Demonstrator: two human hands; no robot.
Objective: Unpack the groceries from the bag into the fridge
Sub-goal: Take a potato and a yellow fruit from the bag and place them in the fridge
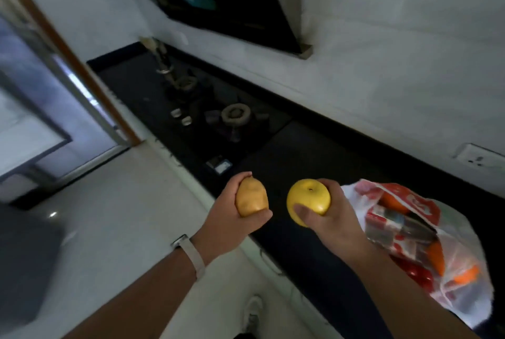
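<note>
My left hand (231,225) grips a brownish-yellow potato (250,198) over the front edge of the black counter. Just to its right, my right hand (332,218) holds a round yellow apple (308,200), stem end facing up. Lying on the counter at the right is a red-and-white plastic grocery bag (461,254), open toward my right hand. Inside it I see orange fruits, red tomatoes and a red carton. No fridge appears in this view.
A black counter (308,147) runs along the white tiled wall, with a gas hob (235,116) set in it and a dark range hood (232,2) above. A glass door with a brown frame (68,71) is at the left. White floor lies below.
</note>
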